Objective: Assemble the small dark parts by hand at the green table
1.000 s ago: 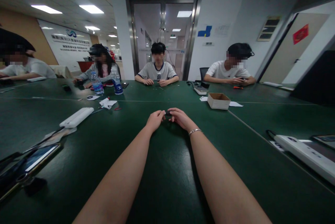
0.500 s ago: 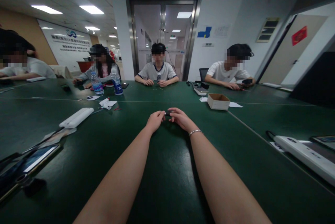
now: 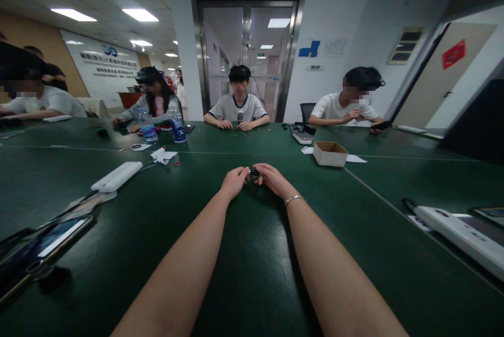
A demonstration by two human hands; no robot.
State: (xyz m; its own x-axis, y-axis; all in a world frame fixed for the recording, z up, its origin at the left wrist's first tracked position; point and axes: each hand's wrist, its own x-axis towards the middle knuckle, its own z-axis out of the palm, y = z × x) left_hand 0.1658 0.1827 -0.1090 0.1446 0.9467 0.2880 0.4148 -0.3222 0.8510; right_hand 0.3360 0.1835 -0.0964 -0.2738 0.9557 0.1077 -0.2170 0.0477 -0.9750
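Observation:
Both arms reach forward over the green table (image 3: pixel 252 253), and the hands meet around a small dark object with a shiny end (image 3: pixel 252 171). My left hand (image 3: pixel 235 182) pinches its left end between thumb and fingers. On the other side, my right hand (image 3: pixel 271 178) has its fingers closed on the right end; a silver bracelet (image 3: pixel 295 199) circles that wrist. Most of the object is covered by fingers, and it is too small to name. It is held just above the tabletop.
An open box (image 3: pixel 329 154) stands ahead on the right. White power strips lie at left (image 3: pixel 117 177) and right (image 3: pixel 460 232). A phone (image 3: pixel 59 240) rests at near left. Two bottles, one here (image 3: pixel 178 128), stand far left. Several people sit around the table.
My right fingers have closed in slightly on the small dark object; my left hand keeps its pinch. The person at far right has raised one hand. The view has shifted a little.

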